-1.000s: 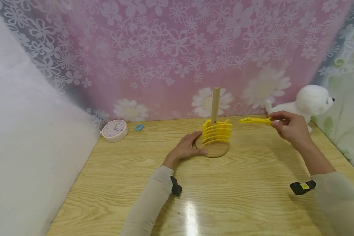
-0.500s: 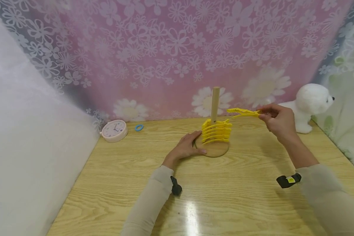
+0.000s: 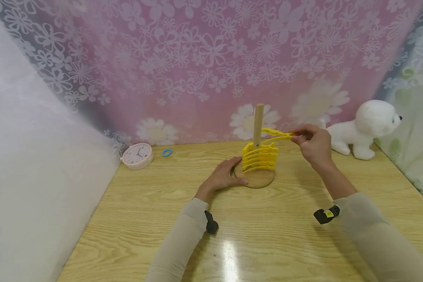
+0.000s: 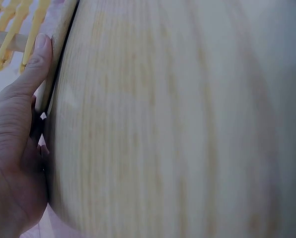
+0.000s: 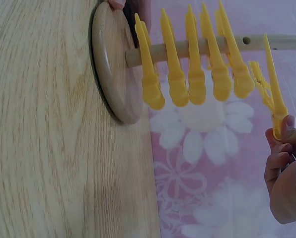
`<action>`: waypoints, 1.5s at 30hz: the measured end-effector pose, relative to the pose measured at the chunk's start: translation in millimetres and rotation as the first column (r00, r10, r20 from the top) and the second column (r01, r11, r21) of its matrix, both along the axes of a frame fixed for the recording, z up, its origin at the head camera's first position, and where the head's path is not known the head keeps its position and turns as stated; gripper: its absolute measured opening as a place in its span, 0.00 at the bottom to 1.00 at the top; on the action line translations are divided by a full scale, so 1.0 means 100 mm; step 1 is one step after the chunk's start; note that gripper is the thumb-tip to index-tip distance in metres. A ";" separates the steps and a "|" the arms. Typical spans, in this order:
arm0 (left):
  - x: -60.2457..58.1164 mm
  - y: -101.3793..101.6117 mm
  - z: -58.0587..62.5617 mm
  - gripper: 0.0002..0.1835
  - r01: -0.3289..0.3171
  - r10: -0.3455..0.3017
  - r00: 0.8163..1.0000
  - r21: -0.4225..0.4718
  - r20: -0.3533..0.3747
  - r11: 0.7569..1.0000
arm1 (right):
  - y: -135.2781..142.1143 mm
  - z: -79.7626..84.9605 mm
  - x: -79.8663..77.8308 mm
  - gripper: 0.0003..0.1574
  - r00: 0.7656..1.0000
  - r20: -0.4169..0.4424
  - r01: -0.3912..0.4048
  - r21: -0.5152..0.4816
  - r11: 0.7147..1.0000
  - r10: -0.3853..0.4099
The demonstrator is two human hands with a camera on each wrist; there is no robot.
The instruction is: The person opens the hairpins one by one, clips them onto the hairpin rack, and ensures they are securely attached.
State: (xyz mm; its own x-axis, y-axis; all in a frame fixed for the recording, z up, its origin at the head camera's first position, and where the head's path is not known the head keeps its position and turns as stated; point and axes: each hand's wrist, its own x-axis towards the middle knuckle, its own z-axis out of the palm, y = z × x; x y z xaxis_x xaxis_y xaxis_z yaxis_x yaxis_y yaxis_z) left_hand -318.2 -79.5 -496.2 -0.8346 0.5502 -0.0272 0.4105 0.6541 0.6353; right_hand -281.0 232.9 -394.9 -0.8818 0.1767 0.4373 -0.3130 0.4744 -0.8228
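Note:
A wooden stand has a round base (image 3: 258, 181) and an upright post (image 3: 259, 121). My left hand (image 3: 221, 176) holds the base by its left edge, thumb over the near rim and fingers round the back. Several yellow hair clips (image 5: 196, 91) are clamped in a stack round the lower post. With thumb and fingertips, my right hand (image 3: 313, 145) pinches one more yellow hair clip (image 3: 287, 136) at its tail end. Its jaws are spread and their tips reach the post just above the stack. In the right wrist view, the left fingers show only partly behind the base.
A pink round clock (image 3: 137, 156) and a blue ring (image 3: 167, 152) are at the back left of the wooden table (image 3: 162, 219). A white plush dog (image 3: 370, 127) stands at the back right. Behind the table hangs a flowered pink curtain (image 3: 197, 70).
My right hand has moved left with the hair clip, from beside the plush dog to the post. The clip's jaws have spread apart. My left hand and the stand have stayed in place.

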 end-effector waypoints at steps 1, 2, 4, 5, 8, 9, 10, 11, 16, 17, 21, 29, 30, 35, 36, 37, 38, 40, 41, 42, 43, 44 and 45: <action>0.00 0.00 0.00 0.55 0.000 0.000 1.000 -0.001 -0.004 1.000 | -0.03 0.00 -0.01 0.19 1.000 -0.001 -0.005 0.005 1.000 0.005; 0.00 0.00 -0.01 0.55 -0.002 0.002 1.000 -0.001 -0.005 1.000 | -0.06 -0.01 -0.01 0.19 1.000 -0.001 -0.011 0.009 1.000 0.011; 0.01 0.00 -0.01 0.55 -0.004 0.004 1.000 -0.001 -0.004 1.000 | -0.12 -0.01 -0.02 0.18 1.000 0.000 -0.020 0.020 1.000 0.020; 0.01 0.00 -0.01 0.55 -0.003 0.003 1.000 0.002 -0.001 1.000 | -0.14 -0.02 -0.02 0.17 1.000 -0.001 -0.026 0.025 0.999 0.026; 0.02 0.00 0.00 0.55 -0.006 0.006 1.000 0.010 0.013 1.000 | -0.21 -0.04 -0.02 0.17 0.999 -0.008 -0.049 0.022 0.999 0.050; 0.03 0.00 0.00 0.55 -0.009 0.008 1.000 0.011 0.017 1.000 | -0.24 -0.04 -0.03 0.17 0.998 -0.014 -0.057 0.023 0.998 0.058; 0.03 0.01 0.00 0.55 -0.011 0.011 1.000 0.015 0.021 1.000 | -0.26 -0.05 -0.03 0.17 0.998 -0.019 -0.066 0.022 0.998 0.066; 0.03 0.01 0.00 0.55 -0.014 0.014 1.000 0.017 0.024 1.000 | -0.28 -0.05 -0.03 0.17 0.997 -0.026 -0.070 0.029 0.997 0.071; 0.04 0.01 0.01 0.55 -0.022 0.022 0.999 0.019 0.036 1.000 | -0.35 -0.07 -0.03 0.17 0.996 -0.032 -0.082 0.061 0.995 0.084; 0.04 0.02 0.01 0.55 -0.020 0.020 0.999 0.016 0.035 1.000 | -0.35 -0.07 -0.02 0.17 0.996 -0.029 -0.080 0.066 0.995 0.082; 0.02 0.03 0.01 0.54 -0.013 0.013 1.000 0.008 0.026 1.000 | -0.38 -0.07 -0.01 0.19 0.997 -0.020 -0.079 0.083 0.993 0.081; 0.02 0.04 0.01 0.54 0.002 -0.002 1.000 -0.006 0.007 1.000 | -0.37 -0.08 -0.02 0.17 0.996 -0.035 -0.074 0.120 0.990 0.079; 0.02 0.05 0.01 0.54 0.003 -0.003 1.000 -0.007 0.009 1.000 | -0.37 -0.08 -0.02 0.17 0.996 -0.033 -0.072 0.124 0.990 0.077; 0.03 0.05 0.02 0.55 -0.002 0.002 1.000 -0.003 0.014 1.000 | -0.36 -0.08 -0.01 0.10 0.996 -0.032 -0.079 0.137 0.987 0.084; 0.03 0.04 0.02 0.55 -0.005 0.005 1.000 0.000 0.017 1.000 | -0.36 -0.08 -0.01 0.09 0.995 -0.028 -0.086 0.137 0.987 0.091; 0.02 0.04 0.02 0.55 -0.006 0.006 1.000 0.001 0.018 1.000 | -0.36 -0.08 -0.01 0.07 0.995 -0.029 -0.094 0.141 0.986 0.099; 0.02 0.04 0.01 0.55 -0.008 0.008 1.000 0.003 0.019 1.000 | -0.35 -0.08 -0.01 0.07 0.993 -0.023 -0.108 0.143 0.984 0.113; 0.01 0.03 0.01 0.55 -0.010 0.010 1.000 0.004 0.022 1.000 | -0.33 -0.07 -0.01 0.07 0.990 -0.002 -0.141 0.144 0.979 0.143; 0.01 0.02 0.00 0.55 -0.013 0.013 1.000 0.005 0.022 1.000 | -0.32 -0.07 -0.01 0.08 0.987 0.015 -0.160 0.138 0.977 0.160; 0.01 0.02 0.00 0.55 -0.015 0.015 1.000 0.004 0.024 1.000 | -0.30 -0.07 -0.01 0.09 0.983 0.036 -0.182 0.127 0.975 0.179; 0.00 0.01 0.00 0.55 -0.017 0.017 1.000 0.004 0.025 1.000 | -0.29 -0.07 -0.01 0.10 0.978 0.056 -0.206 0.112 0.972 0.201; 0.00 0.01 0.00 0.54 -0.021 0.020 0.999 0.004 0.026 1.000 | -0.27 -0.06 -0.01 0.11 0.971 0.081 -0.231 0.086 0.969 0.225; 0.00 0.00 0.00 0.54 -0.020 0.019 1.000 0.004 0.025 1.000 | -0.26 -0.06 -0.01 0.12 0.965 0.100 -0.251 0.063 0.966 0.244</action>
